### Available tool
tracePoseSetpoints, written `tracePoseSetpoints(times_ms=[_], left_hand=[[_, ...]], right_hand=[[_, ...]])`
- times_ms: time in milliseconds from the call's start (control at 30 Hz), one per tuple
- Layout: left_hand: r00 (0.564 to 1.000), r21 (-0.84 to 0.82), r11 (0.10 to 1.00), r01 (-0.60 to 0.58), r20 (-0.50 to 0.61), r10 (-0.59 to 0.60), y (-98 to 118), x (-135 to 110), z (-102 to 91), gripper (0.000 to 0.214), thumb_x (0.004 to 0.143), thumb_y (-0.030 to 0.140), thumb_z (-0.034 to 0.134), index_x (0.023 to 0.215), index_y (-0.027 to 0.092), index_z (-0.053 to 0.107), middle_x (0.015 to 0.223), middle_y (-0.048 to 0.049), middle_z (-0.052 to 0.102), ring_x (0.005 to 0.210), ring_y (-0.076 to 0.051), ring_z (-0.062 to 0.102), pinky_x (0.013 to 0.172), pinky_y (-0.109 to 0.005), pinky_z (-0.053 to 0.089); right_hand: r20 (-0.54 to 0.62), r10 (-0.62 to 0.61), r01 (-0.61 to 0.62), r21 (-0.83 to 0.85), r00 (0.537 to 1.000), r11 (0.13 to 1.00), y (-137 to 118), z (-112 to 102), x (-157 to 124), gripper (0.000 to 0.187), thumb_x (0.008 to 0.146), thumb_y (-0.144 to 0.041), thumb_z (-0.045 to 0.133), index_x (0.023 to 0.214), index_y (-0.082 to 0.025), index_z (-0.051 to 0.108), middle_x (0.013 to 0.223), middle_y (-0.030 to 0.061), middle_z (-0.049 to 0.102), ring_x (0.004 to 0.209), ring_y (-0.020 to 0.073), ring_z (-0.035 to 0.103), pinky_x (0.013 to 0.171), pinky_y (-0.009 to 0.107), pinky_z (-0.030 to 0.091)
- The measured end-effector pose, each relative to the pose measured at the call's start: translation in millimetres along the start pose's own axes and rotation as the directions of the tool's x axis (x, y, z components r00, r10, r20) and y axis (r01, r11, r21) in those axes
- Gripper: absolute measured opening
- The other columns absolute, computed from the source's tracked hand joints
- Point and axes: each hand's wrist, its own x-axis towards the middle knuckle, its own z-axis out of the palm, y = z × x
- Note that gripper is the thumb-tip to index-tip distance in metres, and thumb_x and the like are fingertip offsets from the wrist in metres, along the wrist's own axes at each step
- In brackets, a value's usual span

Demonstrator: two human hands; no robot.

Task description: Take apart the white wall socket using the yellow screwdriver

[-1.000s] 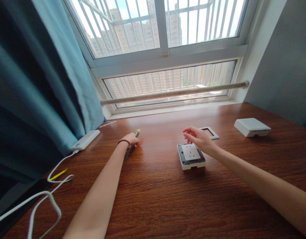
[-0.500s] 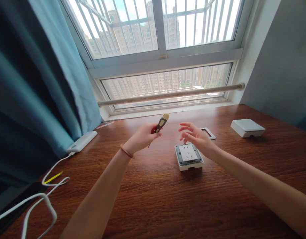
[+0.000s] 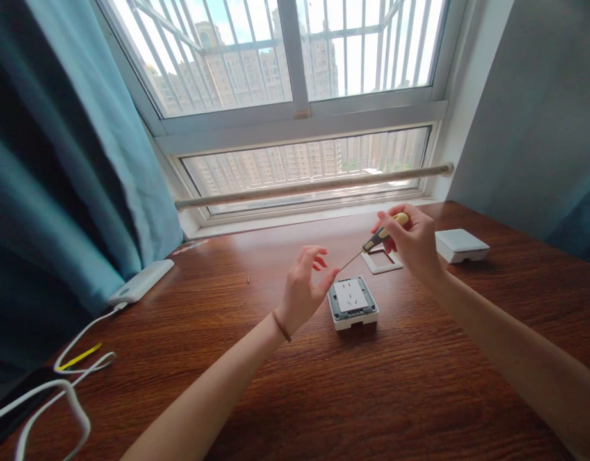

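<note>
A screwdriver (image 3: 377,239) with a grey and yellow handle is held by my right hand (image 3: 412,240), its fingers closed around the handle. The thin shaft slants down to the left. Its tip ends beside the thumb of my left hand (image 3: 307,282); whether they touch I cannot tell. Thumb and fingers of the left hand are apart, with nothing visible between them. Just below the tip and right of the left hand lies a wall socket (image 3: 351,296) on a white box, its grey inner frame exposed. Behind it rests a white cover frame (image 3: 384,268).
A white square switch box (image 3: 462,244) sits at the right. Left of the hands lies a tiny screw-like piece (image 3: 248,280). A white power strip (image 3: 141,282) with a cable, a yellow stick (image 3: 81,356) and a blue curtain (image 3: 126,211) are at the left.
The screwdriver has passed from my left hand to my right, which has moved up and right. My left hand has moved right toward the socket. The view has shifted slightly.
</note>
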Motion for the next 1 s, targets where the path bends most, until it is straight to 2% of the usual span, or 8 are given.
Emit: tracePoseSetpoints(times_ms=[67,167,233,367,500,867,933,1000], left_hand=[[0.994,-0.036,0.998,-0.046,0.102,0.049,-8.3,-7.0,13.5,0.036,0.078,0.03,0.057,0.109,0.018,0.045,0.111,-0.0097,0.053,0.104,-0.019,0.051,0.092,-0.032,0.041],[0.969,-0.103,0.994,-0.024,0.244,0.048,-20.6,-17.4,31.1,0.055,0.074,0.034,0.062,0.121,0.016,0.039,0.128,-0.0131,0.043,0.123,-0.023,0.037,0.105,-0.038,0.028],[0.955,-0.139,0.989,0.05,0.297,-0.006,-26.8,-22.7,38.4,0.06,0.074,0.036,0.062,0.125,0.016,0.037,0.133,-0.0135,0.04,0.125,-0.024,0.035,0.107,-0.038,0.026],[0.928,-0.204,0.959,0.198,0.353,-0.117,-32.9,-28.4,44.1,0.055,0.076,0.035,0.06,0.124,0.016,0.041,0.129,-0.0125,0.044,0.12,-0.023,0.041,0.103,-0.035,0.031],[0.91,-0.219,0.946,0.241,0.389,-0.142,-34.1,-29.5,45.7,0.054,0.075,0.034,0.061,0.122,0.017,0.043,0.126,-0.0121,0.046,0.117,-0.023,0.044,0.101,-0.035,0.033],[0.91,-0.206,0.956,0.21,0.399,-0.114,-37.2,-30.2,48.4,0.049,0.074,0.032,0.061,0.119,0.018,0.045,0.119,-0.011,0.05,0.109,-0.023,0.048,0.096,-0.037,0.037],[0.909,-0.203,0.957,0.208,0.401,-0.113,-37.0,-30.2,48.2,0.049,0.075,0.032,0.061,0.119,0.018,0.045,0.118,-0.0109,0.051,0.108,-0.023,0.048,0.096,-0.036,0.038],[0.91,-0.196,0.96,0.201,0.399,-0.109,-37.4,-30.4,48.3,0.049,0.075,0.033,0.061,0.119,0.017,0.046,0.118,-0.011,0.051,0.108,-0.023,0.048,0.096,-0.036,0.037]], right_hand=[[-0.074,-0.032,0.03,-0.034,0.997,0.999,4.4,-7.5,7.4,0.02,0.077,-0.035,0.058,0.071,-0.018,0.05,0.051,-0.0037,0.057,0.032,0.0057,0.043,0.031,0.016,0.031],[-0.088,-0.083,0.069,-0.152,0.993,0.986,14.8,-13.2,11.0,0.019,0.08,-0.034,0.054,0.069,-0.018,0.051,0.048,-0.0039,0.054,0.037,0.0076,0.047,0.037,0.017,0.037],[-0.063,-0.108,0.092,-0.222,0.992,0.971,21.6,-13.5,10.0,0.02,0.082,-0.034,0.051,0.069,-0.018,0.05,0.049,-0.0034,0.055,0.04,0.0084,0.05,0.042,0.019,0.041],[-0.022,-0.126,0.115,-0.274,0.992,0.955,29.3,-11.2,7.4,0.02,0.083,-0.033,0.049,0.07,-0.018,0.049,0.05,-0.0032,0.056,0.043,0.0093,0.052,0.046,0.02,0.042],[-0.001,-0.119,0.115,-0.265,0.993,0.957,31.3,-10.3,7.5,0.019,0.083,-0.033,0.048,0.071,-0.018,0.049,0.05,-0.0032,0.056,0.042,0.0095,0.051,0.045,0.019,0.041],[0.04,-0.114,0.12,-0.266,0.993,0.956,34.9,-7.6,3.7,0.018,0.083,-0.033,0.05,0.072,-0.019,0.048,0.05,-0.0038,0.056,0.037,0.007,0.046,0.04,0.017,0.035],[0.086,-0.105,0.124,-0.256,0.991,0.959,32.0,-8.0,3.8,0.019,0.083,-0.034,0.049,0.073,-0.019,0.047,0.052,-0.0038,0.057,0.036,0.0063,0.044,0.039,0.017,0.034],[0.188,-0.097,0.14,-0.236,0.977,0.962,27.3,-9.1,5.3,0.02,0.084,-0.036,0.049,0.075,-0.019,0.046,0.055,-0.0036,0.058,0.037,0.0059,0.044,0.04,0.018,0.034]])
